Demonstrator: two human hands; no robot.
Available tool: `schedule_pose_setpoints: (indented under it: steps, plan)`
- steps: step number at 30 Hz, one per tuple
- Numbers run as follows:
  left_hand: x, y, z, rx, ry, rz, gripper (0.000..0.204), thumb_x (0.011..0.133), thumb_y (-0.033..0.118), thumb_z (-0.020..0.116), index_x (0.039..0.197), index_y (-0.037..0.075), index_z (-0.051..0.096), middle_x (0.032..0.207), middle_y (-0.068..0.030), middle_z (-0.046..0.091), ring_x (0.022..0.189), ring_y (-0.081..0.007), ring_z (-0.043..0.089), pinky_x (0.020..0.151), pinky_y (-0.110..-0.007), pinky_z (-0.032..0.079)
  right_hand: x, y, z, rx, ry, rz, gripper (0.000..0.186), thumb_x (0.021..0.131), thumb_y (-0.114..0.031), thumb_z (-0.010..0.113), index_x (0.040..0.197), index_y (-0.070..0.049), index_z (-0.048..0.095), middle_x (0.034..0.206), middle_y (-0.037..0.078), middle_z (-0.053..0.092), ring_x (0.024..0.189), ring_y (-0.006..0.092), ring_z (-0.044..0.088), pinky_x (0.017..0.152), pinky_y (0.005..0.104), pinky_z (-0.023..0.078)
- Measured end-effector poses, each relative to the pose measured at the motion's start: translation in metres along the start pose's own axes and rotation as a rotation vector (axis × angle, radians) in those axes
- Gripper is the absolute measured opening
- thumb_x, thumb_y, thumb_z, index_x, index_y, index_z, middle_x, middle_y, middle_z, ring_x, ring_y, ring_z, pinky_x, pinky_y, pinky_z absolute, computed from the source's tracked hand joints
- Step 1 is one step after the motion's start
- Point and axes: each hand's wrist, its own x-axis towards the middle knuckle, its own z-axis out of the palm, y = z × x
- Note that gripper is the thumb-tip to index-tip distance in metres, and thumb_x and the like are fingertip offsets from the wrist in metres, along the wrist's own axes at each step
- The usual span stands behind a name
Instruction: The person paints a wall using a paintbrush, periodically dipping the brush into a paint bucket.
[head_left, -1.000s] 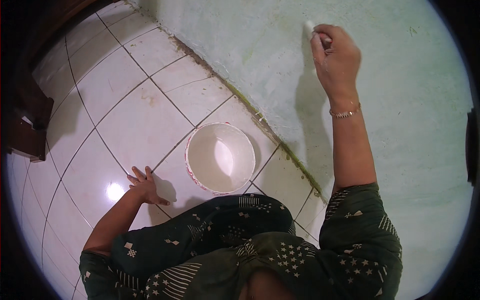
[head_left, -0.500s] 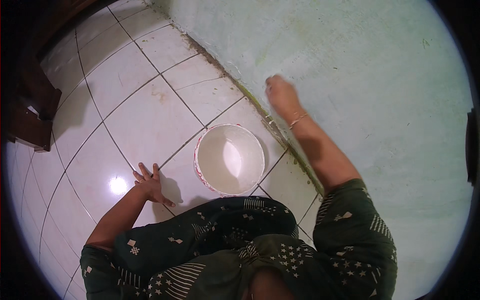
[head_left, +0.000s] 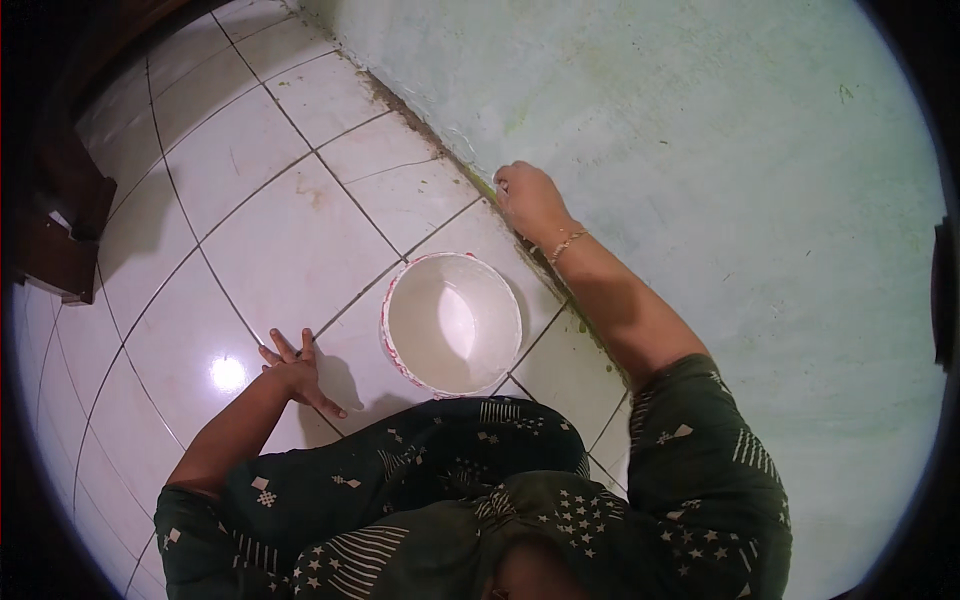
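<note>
My right hand (head_left: 530, 200) is at the foot of the pale green wall (head_left: 790, 220), just above the floor seam, its fingers closed round a small white object that they mostly hide. My left hand (head_left: 298, 372) lies with fingers spread on the white tiled floor (head_left: 190, 330), holding nothing. Between my hands, just beyond my knees, stands a white bucket (head_left: 452, 388) with red smears on its rim, pale inside; how full it is I cannot tell.
Dark wooden furniture (head_left: 70, 255) stands on the tiles at the left edge. A grimy, greenish strip (head_left: 420, 125) runs diagonally where wall meets floor. A dark object (head_left: 940, 295) shows at the far right rim of the view.
My right hand has moved from higher on the wall, down and leftward to the wall's foot. My left hand has stayed spread on the floor beside the bucket.
</note>
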Motion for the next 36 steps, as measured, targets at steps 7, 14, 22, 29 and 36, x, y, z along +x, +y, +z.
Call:
schedule_pose_setpoints:
  steps: [7, 14, 22, 29, 36]
  plan:
    - [0.007, -0.006, 0.008, -0.03, 0.014, -0.023, 0.168, 0.032, 0.075, 0.08, 0.14, 0.001, -0.025, 0.137, -0.0439, -0.024, 0.127, -0.0641, -0.013, 0.107, -0.064, 0.011, 0.068, 0.008, -0.084, -0.098, 0.312, -0.067, 0.016, 0.079, -0.014, 0.059, 0.086, -0.003, 0.068, 0.075, 0.019, 0.065, 0.07, 0.034, 0.064, 0.066, 0.0399, 0.051]
    - [-0.004, -0.004, 0.004, -0.041, -0.042, -0.057, 0.162, 0.038, 0.069, 0.083, 0.142, 0.01, -0.027, 0.136, -0.0392, -0.033, 0.127, -0.0641, -0.013, 0.108, -0.06, 0.017, 0.1, -0.058, -0.271, -0.143, 0.735, -0.073, 0.008, 0.079, -0.006, 0.062, 0.079, 0.0, 0.067, 0.068, 0.011, 0.063, 0.053, 0.0192, 0.057, 0.051, 0.0291, 0.043]
    - [0.006, -0.011, 0.009, -0.049, -0.002, -0.037, 0.165, 0.035, 0.072, 0.081, 0.141, 0.005, -0.026, 0.138, -0.0429, -0.024, 0.127, -0.065, -0.011, 0.107, -0.062, 0.014, 0.104, -0.046, -0.226, -1.05, 0.767, -0.129, 0.018, 0.086, -0.022, 0.057, 0.088, -0.007, 0.065, 0.08, 0.009, 0.064, 0.06, 0.0268, 0.064, 0.056, 0.0376, 0.052]
    - [0.003, -0.009, 0.006, -0.061, 0.015, 0.031, 0.163, 0.036, 0.073, 0.081, 0.142, 0.007, -0.025, 0.138, -0.0428, -0.024, 0.127, -0.0648, -0.01, 0.107, -0.062, 0.015, 0.033, 0.002, -0.017, -0.494, 0.105, -0.238, 0.008, 0.076, -0.008, 0.056, 0.073, -0.001, 0.059, 0.087, 0.017, 0.053, 0.071, 0.0317, 0.063, 0.061, 0.0406, 0.052]
    - [-0.001, -0.009, 0.009, -0.057, 0.016, 0.008, 0.163, 0.036, 0.074, 0.08, 0.143, 0.007, -0.023, 0.138, -0.0433, -0.023, 0.126, -0.0656, -0.012, 0.107, -0.064, 0.013, 0.013, -0.014, 0.025, -0.106, -0.061, -0.193, 0.01, 0.079, -0.01, 0.055, 0.084, -0.004, 0.063, 0.089, 0.018, 0.059, 0.075, 0.0357, 0.061, 0.069, 0.0441, 0.05]
